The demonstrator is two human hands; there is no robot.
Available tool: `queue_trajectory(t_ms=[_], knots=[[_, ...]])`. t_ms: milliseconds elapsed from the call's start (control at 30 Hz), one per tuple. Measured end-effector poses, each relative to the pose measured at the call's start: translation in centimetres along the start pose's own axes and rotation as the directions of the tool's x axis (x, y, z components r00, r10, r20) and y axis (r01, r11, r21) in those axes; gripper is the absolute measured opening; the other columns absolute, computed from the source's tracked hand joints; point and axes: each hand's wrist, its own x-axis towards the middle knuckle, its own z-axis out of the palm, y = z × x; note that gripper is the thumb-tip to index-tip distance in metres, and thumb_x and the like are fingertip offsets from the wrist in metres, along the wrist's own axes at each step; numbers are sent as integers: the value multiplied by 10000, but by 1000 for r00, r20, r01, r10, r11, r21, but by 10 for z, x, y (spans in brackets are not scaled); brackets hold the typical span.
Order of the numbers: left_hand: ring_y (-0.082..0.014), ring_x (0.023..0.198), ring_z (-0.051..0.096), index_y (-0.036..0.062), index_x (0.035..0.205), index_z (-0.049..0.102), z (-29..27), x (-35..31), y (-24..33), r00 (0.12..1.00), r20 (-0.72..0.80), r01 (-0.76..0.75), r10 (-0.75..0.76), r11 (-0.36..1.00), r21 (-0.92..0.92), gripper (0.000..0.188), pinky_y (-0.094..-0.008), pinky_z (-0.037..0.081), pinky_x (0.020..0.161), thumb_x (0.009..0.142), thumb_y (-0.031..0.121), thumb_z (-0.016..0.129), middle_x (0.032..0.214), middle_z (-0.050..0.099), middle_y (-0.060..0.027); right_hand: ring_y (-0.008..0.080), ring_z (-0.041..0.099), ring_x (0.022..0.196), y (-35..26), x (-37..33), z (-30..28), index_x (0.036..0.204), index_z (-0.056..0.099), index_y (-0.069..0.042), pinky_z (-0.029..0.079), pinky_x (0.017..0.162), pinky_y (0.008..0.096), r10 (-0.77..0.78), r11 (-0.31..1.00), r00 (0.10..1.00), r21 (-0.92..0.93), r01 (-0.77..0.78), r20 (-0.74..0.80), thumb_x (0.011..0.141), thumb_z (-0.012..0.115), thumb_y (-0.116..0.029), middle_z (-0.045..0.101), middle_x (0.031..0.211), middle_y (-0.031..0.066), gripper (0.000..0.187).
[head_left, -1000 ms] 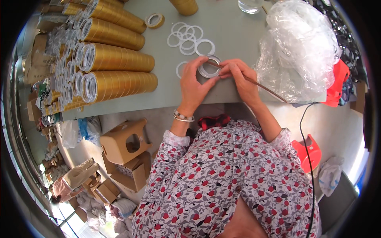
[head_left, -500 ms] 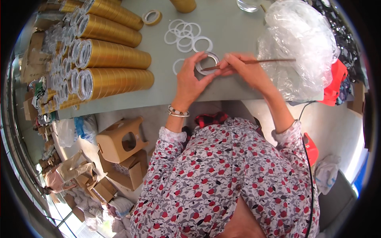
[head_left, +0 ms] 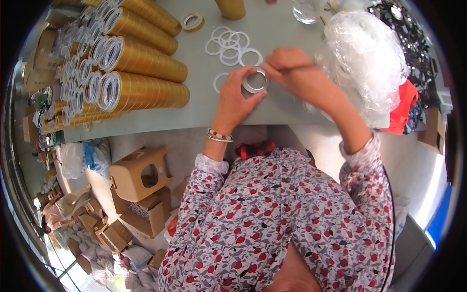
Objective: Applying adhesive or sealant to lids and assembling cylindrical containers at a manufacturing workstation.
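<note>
My left hand (head_left: 235, 97) rests on the table with thumb and fingers curved around a round silver-white ring piece (head_left: 255, 90), gripping its left side. Just right of and above the ring, my right hand (head_left: 296, 73) is closed in a pinch. A thin brown brush (head_left: 297, 68) lies across its fingers as a blurred dark streak; its tip cannot be made out. Flat white rings (head_left: 232, 43) lie overlapping beyond my hands. One more white ring (head_left: 218, 83) is partly hidden behind my left hand.
Long gold stacked rolls (head_left: 151, 92) with clear ends fill the table's left. A single gold tape roll (head_left: 192, 22) lies near them. To the right are crumpled clear plastic (head_left: 362, 48) and a red item (head_left: 403, 109). A clear glass (head_left: 305, 12) stands at the far edge. Cardboard boxes (head_left: 141, 173) sit below left.
My right hand has lifted the brush away from the ring, moving up and slightly left. The left hand keeps its hold on the ring. The whole view has shifted slightly.
</note>
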Motion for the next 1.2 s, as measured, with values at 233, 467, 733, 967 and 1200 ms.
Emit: queue_trajectory(t_ms=[233,467,733,967,1200], knots=[[-243,1164,637,84,1457,446,2,1,7,1000,-26,5,-5,1000,-26,862,-378,506,976,709,149,868,1251,681,-90,369,598,742,-24,-50,16,842,633,-2,460,652,421,115,992,958,72,-99,-262,936,653,-103,607,828,167,140],[-323,1220,586,55,1463,439,12,-6,-2,989,-144,18,-8,998,62,809,-415,471,1012,781,245,831,1377,593,-146,332,623,738,-6,-41,50,902,686,-18,488,680,399,73,993,944,108,-40,-320,955,630,-118,641,840,153,126],[-330,1257,559,49,1488,391,-2,1,0,999,-47,15,-16,1000,-7,893,-426,429,1074,740,220,850,1359,600,-134,227,703,728,10,-21,8,858,692,19,540,665,345,284,831,954,472,-293,92,960,548,-102,697,786,141,214],[-312,1264,563,58,1473,406,5,-1,-8,998,-48,41,-43,998,-40,905,-415,447,1067,698,144,865,1362,602,-121,327,651,721,-3,20,-12,822,675,27,503,679,392,35,998,998,-46,-32,58,935,586,-112,659,759,162,200],[-314,1293,550,53,1475,407,6,-5,-10,997,-69,21,-20,1000,6,923,-411,452,1075,687,157,878,1412,571,-139,363,592,731,-49,-23,-22,914,658,-2,463,664,427,17,1000,983,1,-17,-182,922,640,-86,598,814,168,87]])
